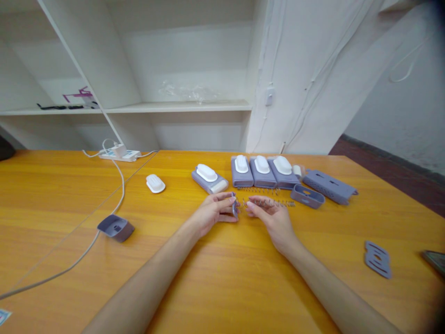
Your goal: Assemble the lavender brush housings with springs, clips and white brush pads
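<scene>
My left hand (213, 212) is closed on a small grey-purple plastic plate (234, 206), held on edge just above the table. Facing it, my right hand (271, 218) pinches a thin metal coil spring (288, 203). Loops of the coil show between the two hands and again beyond my right knuckles; whether it is a single piece I cannot tell. Another line of coils (257, 189) lies right behind my hands. Close by my right hand is an open grey-purple oval shell (308, 196). A grey-purple case with a white oval top (208, 178) lies behind my left hand.
Three similar cases (263, 172) stand side by side at the back, near a long perforated housing (328, 185). A slotted flat plate (378, 259) is at right. Leftward are a white oval piece (155, 183), a grey cup-like shell (116, 228), a cable (122, 185) and a power strip (130, 156).
</scene>
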Demonstrator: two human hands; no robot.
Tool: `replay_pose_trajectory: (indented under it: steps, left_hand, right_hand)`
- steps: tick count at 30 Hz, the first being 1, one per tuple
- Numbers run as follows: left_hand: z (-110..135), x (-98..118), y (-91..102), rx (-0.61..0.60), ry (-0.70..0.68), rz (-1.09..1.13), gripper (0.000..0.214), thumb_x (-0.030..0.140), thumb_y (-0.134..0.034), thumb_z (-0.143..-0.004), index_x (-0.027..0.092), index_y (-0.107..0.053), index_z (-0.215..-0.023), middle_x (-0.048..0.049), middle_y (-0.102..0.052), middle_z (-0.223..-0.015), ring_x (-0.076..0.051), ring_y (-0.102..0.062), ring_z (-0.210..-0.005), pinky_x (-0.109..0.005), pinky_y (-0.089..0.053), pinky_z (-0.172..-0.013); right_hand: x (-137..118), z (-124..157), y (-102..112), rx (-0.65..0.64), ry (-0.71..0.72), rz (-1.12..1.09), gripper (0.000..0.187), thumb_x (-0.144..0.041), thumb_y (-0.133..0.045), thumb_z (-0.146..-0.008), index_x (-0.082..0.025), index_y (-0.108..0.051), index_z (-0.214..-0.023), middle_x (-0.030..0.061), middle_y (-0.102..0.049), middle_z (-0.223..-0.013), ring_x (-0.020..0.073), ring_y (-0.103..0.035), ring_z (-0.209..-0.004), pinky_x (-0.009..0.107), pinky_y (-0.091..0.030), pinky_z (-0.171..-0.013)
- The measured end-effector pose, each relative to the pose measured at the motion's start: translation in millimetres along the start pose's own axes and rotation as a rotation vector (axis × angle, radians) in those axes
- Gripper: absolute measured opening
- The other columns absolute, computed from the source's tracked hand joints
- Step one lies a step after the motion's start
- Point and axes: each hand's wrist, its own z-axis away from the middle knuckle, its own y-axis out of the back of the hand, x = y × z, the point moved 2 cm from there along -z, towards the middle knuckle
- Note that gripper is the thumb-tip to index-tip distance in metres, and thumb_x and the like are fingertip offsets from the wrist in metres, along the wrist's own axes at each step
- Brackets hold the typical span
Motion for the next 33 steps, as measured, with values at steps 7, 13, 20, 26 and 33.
replay_pose_trajectory:
  steps: [7, 13, 20, 26, 33]
  left_hand:
    - [-0.7, -1.2, 3.7, 0.042, -0.084, -0.001, 0.047, 0.027, -0.072, -0.070, 0.017, -0.056, -0.113, -0.0124, -0.064, -0.104, -0.019, -0.064, -0.084, -0.036, -0.055, -0.069]
    - [-1.6, 2.8, 5.7, 0.086, -0.077, 0.030, 0.045, 0.028, -0.072, -0.069, 0.016, -0.057, -0.110, -0.0122, -0.064, -0.102, -0.018, -0.065, -0.078, -0.033, -0.056, -0.065]
    - [-2.4, 10.5, 14.0, 0.197, -0.113, 0.033, 0.044, 0.031, -0.069, -0.071, 0.017, -0.056, -0.111, -0.0100, -0.065, -0.098, -0.014, -0.064, -0.072, -0.023, -0.052, -0.055]
    - [-1.7, 13.3, 13.9, 0.229, -0.132, 0.032, 0.045, 0.033, -0.069, -0.070, 0.016, -0.057, -0.110, -0.0111, -0.065, -0.100, -0.013, -0.063, -0.071, -0.019, -0.049, -0.050]
    - [1.2, 19.2, 14.3, 0.280, -0.190, 0.031, 0.046, 0.037, -0.070, -0.069, 0.017, -0.057, -0.109, -0.0094, -0.065, -0.097, -0.015, -0.064, -0.071, -0.021, -0.050, -0.048]
  right_hand:
    - [1.8, -1.8, 0.3, -0.007, -0.029, -0.015, 0.030, -0.036, -0.074, -0.066, -0.018, -0.065, -0.088, 0.0046, -0.068, -0.084, 0.0180, -0.063, -0.073, 0.032, -0.053, -0.066]
    - [0.5, -1.8, 3.7, 0.020, -0.036, -0.097, 0.030, -0.036, -0.071, -0.070, -0.017, -0.064, -0.092, 0.0051, -0.068, -0.081, 0.0169, -0.063, -0.068, 0.032, -0.052, -0.064]
    - [-2.7, -3.4, 9.2, 0.121, -0.075, -0.258, 0.020, -0.032, -0.071, -0.071, -0.017, -0.065, -0.082, 0.0014, -0.065, -0.068, 0.0122, -0.059, -0.059, 0.026, -0.049, -0.058]
    - [-5.4, -5.5, 12.4, 0.164, -0.065, -0.318, 0.016, -0.029, -0.073, -0.067, -0.018, -0.066, -0.077, 0.0009, -0.064, -0.067, 0.0134, -0.059, -0.060, 0.028, -0.049, -0.058]
    - [-6.5, -8.1, 16.4, 0.149, -0.061, -0.393, 0.012, -0.026, -0.073, -0.068, -0.019, -0.067, -0.076, 0.0014, -0.065, -0.067, 0.0145, -0.061, -0.064, 0.030, -0.051, -0.062]
